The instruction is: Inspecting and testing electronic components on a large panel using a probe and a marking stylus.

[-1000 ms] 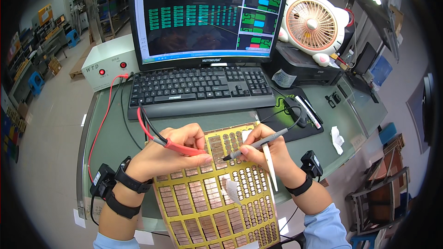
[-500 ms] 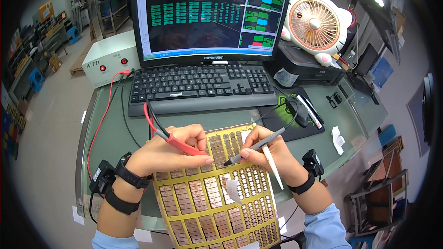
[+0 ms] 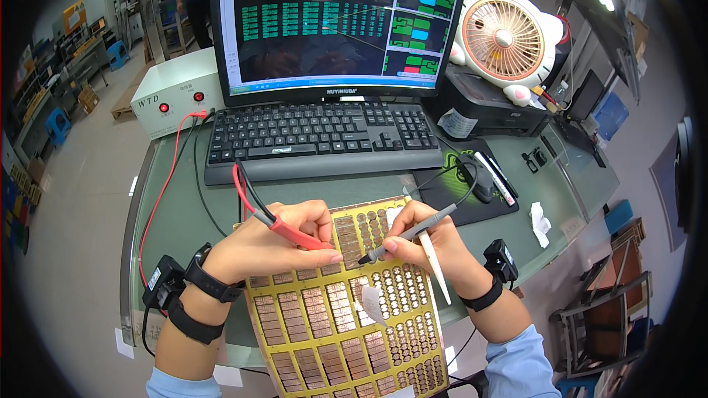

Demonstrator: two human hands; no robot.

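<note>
LH [image 3: 267,250] opp. RH [image 3: 447,245], over PCB [image 3: 344,308]

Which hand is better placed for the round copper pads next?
Likely the right hand: its gray probe is near the round pads, while the left hand, holding a red test lead, is farther left.

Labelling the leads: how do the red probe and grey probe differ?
The red probe is in the left hand; the grey probe is in the right hand.
The red probe slopes down rightward; the grey probe slopes down leftward.
The grey probe has a visible dark tip; the red probe's can't be made out.
Both are over the board.
</note>
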